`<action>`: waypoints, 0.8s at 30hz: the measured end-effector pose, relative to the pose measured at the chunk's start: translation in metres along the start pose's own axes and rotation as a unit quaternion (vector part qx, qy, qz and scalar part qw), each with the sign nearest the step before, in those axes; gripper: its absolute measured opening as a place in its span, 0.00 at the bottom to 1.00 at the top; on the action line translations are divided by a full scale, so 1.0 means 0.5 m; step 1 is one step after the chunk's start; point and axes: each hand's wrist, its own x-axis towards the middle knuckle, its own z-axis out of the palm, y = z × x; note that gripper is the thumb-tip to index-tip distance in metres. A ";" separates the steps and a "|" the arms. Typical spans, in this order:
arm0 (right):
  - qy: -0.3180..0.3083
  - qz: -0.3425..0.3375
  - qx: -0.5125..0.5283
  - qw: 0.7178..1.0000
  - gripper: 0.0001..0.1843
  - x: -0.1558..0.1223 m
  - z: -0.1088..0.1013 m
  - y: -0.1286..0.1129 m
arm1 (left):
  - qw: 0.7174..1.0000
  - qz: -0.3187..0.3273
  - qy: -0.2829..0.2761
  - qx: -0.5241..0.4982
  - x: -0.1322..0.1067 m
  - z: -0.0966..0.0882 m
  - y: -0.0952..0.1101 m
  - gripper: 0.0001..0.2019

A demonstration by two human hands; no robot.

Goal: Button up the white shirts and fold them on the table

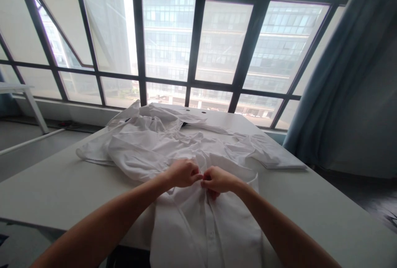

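Left hand (183, 173) and right hand (218, 179) meeting on shirt (237, 222) before me; fingers (196, 176) of both pinching placket (211, 228) (button or bare cloth between tips, can't tell). Step in hand, I judge: working front closure. Next move calls for steady grip one side, fine thumb work other. Shirt spills over near edge of white tabletop (288, 193). Rumpled clothes (139, 135) beyond; windows (169, 40) ahead, blue curtain (338, 77) to right.
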 end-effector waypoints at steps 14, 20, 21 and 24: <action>0.199 -0.087 0.048 0.975 0.09 0.047 0.006 0.011 | 0.982 -0.072 0.014 -0.172 0.023 0.032 -0.038 0.17; 0.165 -0.084 0.097 0.978 0.08 0.038 0.001 0.007 | 0.979 -0.061 0.006 -0.195 0.023 0.030 -0.044 0.13; 0.166 -0.093 0.101 0.977 0.08 0.039 0.000 0.008 | 0.979 -0.056 0.007 -0.197 0.024 0.031 -0.046 0.12; 0.162 -0.106 0.068 0.979 0.09 0.049 0.001 0.014 | 0.979 -0.048 0.020 -0.195 0.026 0.039 -0.051 0.10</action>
